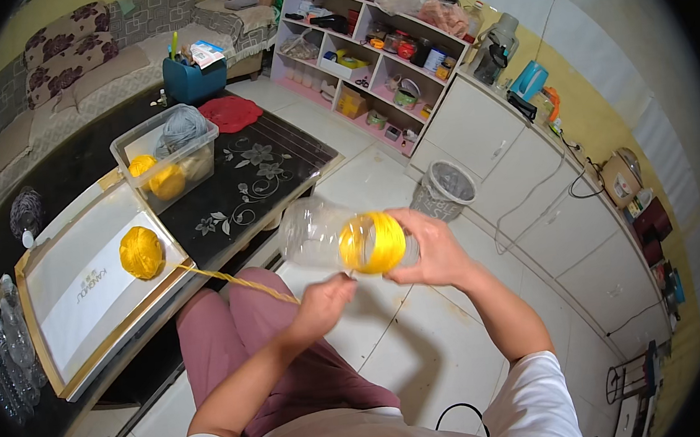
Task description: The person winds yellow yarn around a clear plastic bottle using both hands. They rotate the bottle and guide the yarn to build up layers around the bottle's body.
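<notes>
In front of me my right hand [425, 249] grips one end of a clear plastic bottle [307, 232], which lies on its side in the air above the floor. Yellow yarn [380, 241] is wrapped around the bottle in a wide band. My left hand [326, 303] is just below the bottle, its fingers pinching the yarn. From there a twisted yellow strand [236, 280] runs left across my lap to a yellow yarn ball [141, 253]. That ball rests on a white board in a wooden frame [100, 312] at the low table's edge.
The black table [256, 158] also bears a clear plastic box [192, 154] of yarn balls, a red mat [231, 113], a blue container [194, 78] and several plastic bottles [13, 333]. A waste bin [442, 190] stands before white cabinets [510, 171]. Behind are shelves [366, 59] and a sofa [139, 62].
</notes>
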A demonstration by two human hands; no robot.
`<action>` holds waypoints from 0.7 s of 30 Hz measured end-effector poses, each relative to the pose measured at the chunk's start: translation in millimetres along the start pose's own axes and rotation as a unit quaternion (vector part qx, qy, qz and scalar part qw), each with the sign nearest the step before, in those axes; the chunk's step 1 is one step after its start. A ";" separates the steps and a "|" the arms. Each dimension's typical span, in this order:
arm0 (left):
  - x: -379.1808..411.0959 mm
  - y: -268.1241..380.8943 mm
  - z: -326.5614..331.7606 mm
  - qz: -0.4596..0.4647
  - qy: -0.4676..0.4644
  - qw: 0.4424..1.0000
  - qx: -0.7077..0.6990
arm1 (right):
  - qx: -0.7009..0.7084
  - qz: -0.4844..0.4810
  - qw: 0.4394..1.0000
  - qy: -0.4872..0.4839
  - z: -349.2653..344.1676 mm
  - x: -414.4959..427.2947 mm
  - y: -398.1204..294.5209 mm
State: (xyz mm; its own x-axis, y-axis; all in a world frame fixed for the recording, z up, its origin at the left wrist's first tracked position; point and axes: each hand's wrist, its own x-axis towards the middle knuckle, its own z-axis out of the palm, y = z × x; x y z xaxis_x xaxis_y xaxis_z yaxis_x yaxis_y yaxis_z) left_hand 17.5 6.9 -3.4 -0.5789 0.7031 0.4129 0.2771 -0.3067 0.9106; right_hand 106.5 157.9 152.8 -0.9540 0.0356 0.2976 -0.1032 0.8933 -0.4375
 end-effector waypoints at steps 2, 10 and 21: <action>-6.2 19.6 -0.5 0.010 -0.095 0.994 0.051 | -0.157 -0.011 0.988 0.004 3.9 0.7 14.3; 19.4 31.9 -26.9 0.020 -0.013 1.000 0.012 | 0.001 -0.009 0.938 -0.346 10.1 -18.4 3.0; -7.0 36.3 -5.1 0.043 -0.078 0.995 0.041 | -0.259 0.027 0.962 -0.085 13.6 -3.3 21.1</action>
State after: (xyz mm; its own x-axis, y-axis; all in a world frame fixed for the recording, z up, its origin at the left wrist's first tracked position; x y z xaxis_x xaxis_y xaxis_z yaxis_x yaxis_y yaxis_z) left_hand 27.7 -12.4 26.9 -0.4250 0.7699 0.4761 0.3853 -0.3221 0.8648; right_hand 103.6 170.6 131.0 -0.9907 0.0540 0.1246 0.0603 0.9971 0.0469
